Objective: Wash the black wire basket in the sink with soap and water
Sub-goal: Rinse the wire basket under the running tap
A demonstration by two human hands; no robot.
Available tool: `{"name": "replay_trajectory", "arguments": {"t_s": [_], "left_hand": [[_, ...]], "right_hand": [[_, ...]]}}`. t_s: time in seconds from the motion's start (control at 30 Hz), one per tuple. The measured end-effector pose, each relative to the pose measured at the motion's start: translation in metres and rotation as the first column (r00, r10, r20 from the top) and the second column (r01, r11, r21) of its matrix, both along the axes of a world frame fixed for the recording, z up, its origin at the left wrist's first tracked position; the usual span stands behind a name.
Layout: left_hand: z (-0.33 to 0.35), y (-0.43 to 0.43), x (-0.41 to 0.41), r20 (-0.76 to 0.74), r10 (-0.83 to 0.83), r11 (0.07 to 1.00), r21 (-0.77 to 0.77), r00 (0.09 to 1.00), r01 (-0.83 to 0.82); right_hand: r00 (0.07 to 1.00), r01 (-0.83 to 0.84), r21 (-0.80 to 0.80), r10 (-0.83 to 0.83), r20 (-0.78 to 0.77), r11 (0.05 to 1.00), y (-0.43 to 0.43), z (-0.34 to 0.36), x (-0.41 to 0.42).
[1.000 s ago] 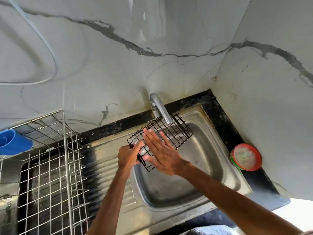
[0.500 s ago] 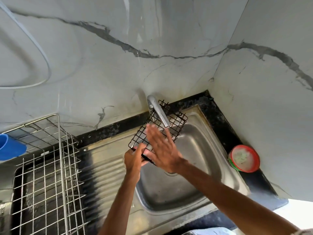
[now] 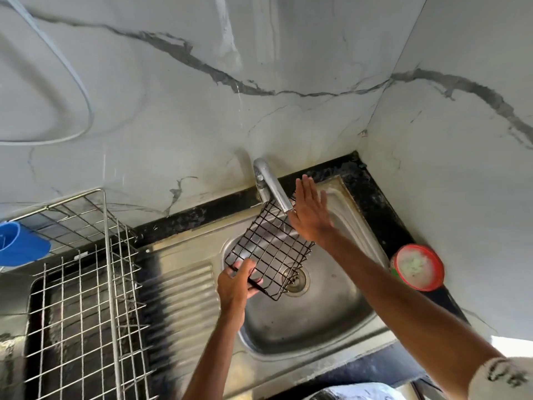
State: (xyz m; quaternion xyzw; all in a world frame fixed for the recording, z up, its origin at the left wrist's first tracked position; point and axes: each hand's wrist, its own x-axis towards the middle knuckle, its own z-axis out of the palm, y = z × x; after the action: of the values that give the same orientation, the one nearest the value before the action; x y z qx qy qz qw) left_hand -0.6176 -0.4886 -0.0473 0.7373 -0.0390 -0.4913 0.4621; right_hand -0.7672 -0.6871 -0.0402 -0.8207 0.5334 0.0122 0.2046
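In the left fingers, gripped by one corner, the basket could twist loose if the open right fingers push hard.

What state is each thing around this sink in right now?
black wire basket: tilted over the sink
left hand: grips the basket's near corner
right hand: open, fingers straight, beside the faucet
faucet: water flow not discernible
red tub: uncovered, whitish contents

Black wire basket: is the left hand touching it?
Touching. Head view: left hand grips the near corner of the black wire basket, fingers curled round its rim.
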Motion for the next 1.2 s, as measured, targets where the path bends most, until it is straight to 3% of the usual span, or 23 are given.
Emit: {"name": "replay_trajectory", "arguments": {"t_s": [0.1,0.27,0.33,0.4,0.47,0.53,0.67,0.87,1.2], "left_hand": [[0.003,0.002,-0.002,-0.037,0.076,0.997,-0.01,0.996,-0.076],[-0.003,0.014,-0.012,-0.115,0.257,0.966,0.012,0.96,-0.258],[-0.006,0.02,-0.017,-0.145,0.307,0.951,0.014,0.941,-0.309],[-0.006,0.022,-0.021,-0.157,0.338,0.94,0.0,0.928,-0.342],[-0.005,0.021,-0.026,-0.176,0.348,0.933,-0.028,0.921,-0.358],[-0.004,0.015,-0.032,-0.191,0.36,0.926,-0.041,0.913,-0.374],[-0.001,-0.001,-0.044,-0.221,0.365,0.924,-0.031,0.905,-0.38],[-0.002,-0.007,-0.04,-0.208,0.352,0.931,-0.029,0.913,-0.365],[-0.002,0.001,-0.022,-0.13,0.052,0.995,-0.081,0.99,-0.063]], "right_hand": [[0.994,-0.01,-0.119,0.022,0.104,0.993,0.029,0.0,0.027],[0.922,-0.364,-0.247,0.385,0.037,0.898,0.094,-0.001,0.038],[0.881,-0.433,-0.29,0.469,0.066,0.854,0.09,-0.004,0.027],[0.911,-0.345,-0.242,0.385,0.147,0.907,0.066,-0.009,0.02],[0.963,-0.164,-0.182,0.197,0.185,0.97,0.035,-0.012,0.016],[0.973,-0.076,-0.159,0.108,0.202,0.984,0.013,-0.013,0.014],[0.963,-0.192,-0.196,0.223,0.152,0.962,0.024,-0.009,0.027],[0.914,-0.379,-0.254,0.402,0.044,0.89,0.113,-0.003,-0.001],[0.918,-0.371,-0.281,0.395,0.03,0.885,0.144,0.004,-0.023]]}}
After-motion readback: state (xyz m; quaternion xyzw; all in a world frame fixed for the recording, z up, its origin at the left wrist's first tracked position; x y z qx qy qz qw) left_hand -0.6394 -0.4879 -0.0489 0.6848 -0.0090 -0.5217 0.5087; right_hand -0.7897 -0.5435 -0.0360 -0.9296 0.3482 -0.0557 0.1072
